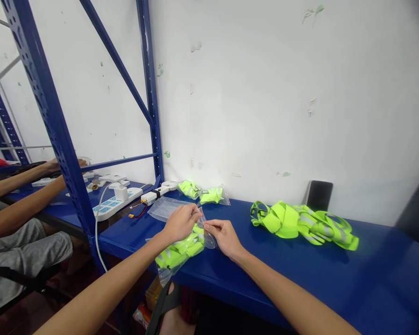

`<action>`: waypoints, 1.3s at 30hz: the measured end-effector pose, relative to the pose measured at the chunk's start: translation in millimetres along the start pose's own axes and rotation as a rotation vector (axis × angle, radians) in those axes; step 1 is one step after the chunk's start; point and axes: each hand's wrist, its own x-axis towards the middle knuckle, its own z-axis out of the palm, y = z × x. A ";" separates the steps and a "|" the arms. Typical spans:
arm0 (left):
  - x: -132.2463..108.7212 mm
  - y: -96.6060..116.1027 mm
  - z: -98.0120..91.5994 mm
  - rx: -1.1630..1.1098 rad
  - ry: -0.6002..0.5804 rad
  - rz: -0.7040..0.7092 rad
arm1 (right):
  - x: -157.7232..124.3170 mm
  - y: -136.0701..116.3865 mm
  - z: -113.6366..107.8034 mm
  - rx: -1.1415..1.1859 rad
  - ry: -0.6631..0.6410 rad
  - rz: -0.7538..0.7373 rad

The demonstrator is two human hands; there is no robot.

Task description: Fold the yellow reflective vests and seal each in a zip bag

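Observation:
At the near edge of the blue table, a clear plastic bag [211, 240] holds bunched neon-yellow reflective straps [179, 251]. Its lower end hangs past the table edge. My left hand [182, 224] lies across the bag, fingers bent and pinching the plastic near its right end. Just to the right, my right hand [226, 237] pinches the rim of the same bag between thumb and forefinger. Whether the bag's mouth is sealed I cannot tell. Beyond my left hand, a flat clear bag [164, 208] rests on the table.
Two packed bags of yellow straps [212, 196] lie by the wall. Loose yellow straps [300, 222] and a leaning black phone [319, 195] are at right. A white fan [158, 193], a power strip [117, 204] and a blue rack post [52, 111] stand left, beside another person's arms [28, 204].

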 end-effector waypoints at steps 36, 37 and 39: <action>-1.1 1.6 8.9 0.005 -0.022 0.025 | -4.9 -9.2 2.0 -0.093 0.017 -0.063; -1.8 2.8 9.7 0.013 -0.024 0.028 | -5.1 -10.2 2.6 -0.079 0.017 -0.052; -3.2 5.1 12.0 0.032 -0.016 0.039 | -5.4 -11.5 3.5 -0.058 0.005 -0.049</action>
